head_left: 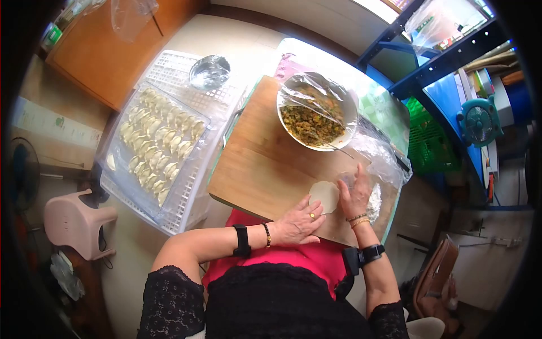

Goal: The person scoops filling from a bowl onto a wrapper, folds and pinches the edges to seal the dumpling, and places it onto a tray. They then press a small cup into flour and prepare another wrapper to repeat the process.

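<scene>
A round, flat dough wrapper (323, 196) lies on the wooden board (254, 152) near its front edge. My left hand (297, 222) rests at the wrapper's lower left edge, fingers spread and touching it. On the other side my right hand (355, 195) is raised beside the wrapper, its fingers apart; something pale and hard to make out is by its fingertips. White flour (374, 203) is heaped to the right of that hand. Behind the hands stands a white bowl of chopped filling (313, 125), partly covered by clear plastic, with a thin handle sticking out.
Rows of dumplings (161, 135) lie on a tray at the left, atop a white plastic crate (192, 212). A metal bowl (209, 73) stands behind them. Crumpled plastic (375, 148) lies at the board's right. A pink stool (73, 225) is at far left.
</scene>
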A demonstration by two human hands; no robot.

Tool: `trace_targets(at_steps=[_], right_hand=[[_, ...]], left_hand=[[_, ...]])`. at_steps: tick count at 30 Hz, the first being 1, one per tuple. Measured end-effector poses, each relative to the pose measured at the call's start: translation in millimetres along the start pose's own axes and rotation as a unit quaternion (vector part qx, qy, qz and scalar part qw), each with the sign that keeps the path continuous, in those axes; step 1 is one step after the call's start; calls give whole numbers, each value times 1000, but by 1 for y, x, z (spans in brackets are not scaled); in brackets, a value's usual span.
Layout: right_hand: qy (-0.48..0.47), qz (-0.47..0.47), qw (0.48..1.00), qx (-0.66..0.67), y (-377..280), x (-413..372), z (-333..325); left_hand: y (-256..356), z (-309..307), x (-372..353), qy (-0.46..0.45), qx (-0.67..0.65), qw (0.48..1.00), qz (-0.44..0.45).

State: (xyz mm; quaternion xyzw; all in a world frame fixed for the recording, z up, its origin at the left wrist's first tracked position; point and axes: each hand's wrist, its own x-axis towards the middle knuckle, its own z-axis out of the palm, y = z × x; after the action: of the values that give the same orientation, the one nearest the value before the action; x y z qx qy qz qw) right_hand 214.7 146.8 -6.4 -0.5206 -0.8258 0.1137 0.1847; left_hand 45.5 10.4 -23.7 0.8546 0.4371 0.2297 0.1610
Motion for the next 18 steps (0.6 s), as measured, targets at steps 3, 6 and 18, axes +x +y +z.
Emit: trace_targets(at_steps=[3, 6, 18], right_hand=[[-22, -17, 999, 44, -9, -16, -3], [-37, -169, 985, -25, -40, -36, 5], [56, 19, 995, 86, 0, -9, 13]], left_hand=[[0, -4, -7, 1, -4, 1000, -27], [-2, -9, -13, -22, -5, 999, -25], [-17, -11, -3, 19, 31, 998, -60]])
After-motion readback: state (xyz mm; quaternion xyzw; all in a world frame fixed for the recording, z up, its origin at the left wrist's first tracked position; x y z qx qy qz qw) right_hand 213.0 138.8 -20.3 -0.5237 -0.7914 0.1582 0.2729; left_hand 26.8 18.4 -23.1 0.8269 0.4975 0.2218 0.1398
